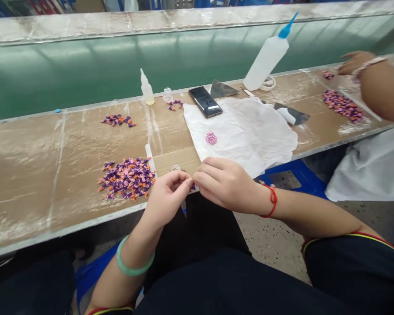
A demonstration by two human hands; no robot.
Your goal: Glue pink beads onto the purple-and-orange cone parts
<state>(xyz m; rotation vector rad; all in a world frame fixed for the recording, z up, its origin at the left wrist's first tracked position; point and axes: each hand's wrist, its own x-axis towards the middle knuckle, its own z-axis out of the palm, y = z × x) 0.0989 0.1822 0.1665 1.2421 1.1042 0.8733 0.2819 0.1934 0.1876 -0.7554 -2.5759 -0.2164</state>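
My left hand (167,194) and my right hand (225,183) meet at the front edge of the table, fingertips pinched together. A bit of a small purple piece (193,187) shows between them; the fingers hide most of it. What my right fingertips grip is too small to make out. Left of my hands lies a large pile of small purple, pink and orange pieces (128,178). A white cloth (249,131) behind my right hand carries a cluster of tiny pink-and-white bits (211,138). Just behind my left fingertips a small clear object (176,168) is partly hidden.
Farther back stand a small dropper bottle (147,89), a clear little cup (167,94) and a large blue-tipped bottle (265,61). A phone (205,102) rests on the cloth. A smaller pile (118,120) lies left. At right, a co-worker's hand (357,62) reaches over more pieces (343,106).
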